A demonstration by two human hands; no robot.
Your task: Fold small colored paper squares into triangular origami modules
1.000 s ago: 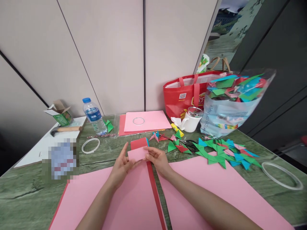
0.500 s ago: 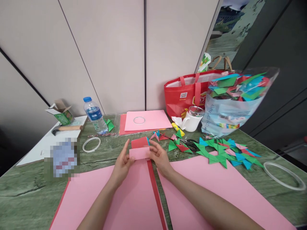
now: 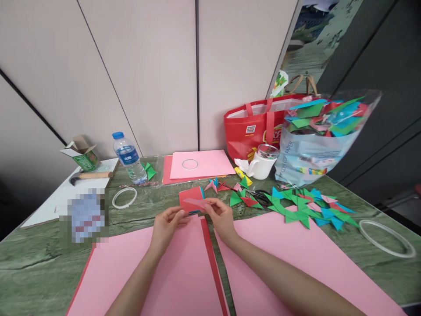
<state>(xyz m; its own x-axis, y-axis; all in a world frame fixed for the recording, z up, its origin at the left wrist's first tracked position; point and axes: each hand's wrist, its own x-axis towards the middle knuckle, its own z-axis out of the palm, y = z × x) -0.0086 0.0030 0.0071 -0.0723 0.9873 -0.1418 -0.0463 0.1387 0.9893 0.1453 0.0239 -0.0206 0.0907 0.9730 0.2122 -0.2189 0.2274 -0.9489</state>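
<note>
My right hand (image 3: 221, 218) pinches a small piece of pink paper (image 3: 196, 203) by its right end, between thumb and fingers. The paper is tilted, showing as a narrow strip. My left hand (image 3: 168, 224) is just below and left of it, fingers loosely bent and partly apart; whether a fingertip touches the paper is unclear. Behind the paper lies a small stack of red and blue paper pieces (image 3: 191, 193), partly covered. Large pink sheets (image 3: 177, 263) lie beneath my forearms, with red sheet edges showing.
Folded paper stars (image 3: 296, 215), scissors (image 3: 262, 196) and a glue stick (image 3: 242, 175) lie to the right. A white mug (image 3: 262, 166), a red bag (image 3: 243, 136) and a plastic bag of paper pieces (image 3: 304, 153) stand behind. Left are a water bottle (image 3: 129, 159) and a hammer (image 3: 92, 175).
The pink paper has turned from facing me to nearly edge-on and shifted slightly up and right. My left hand's fingers have curled inward and no longer visibly grip its left edge.
</note>
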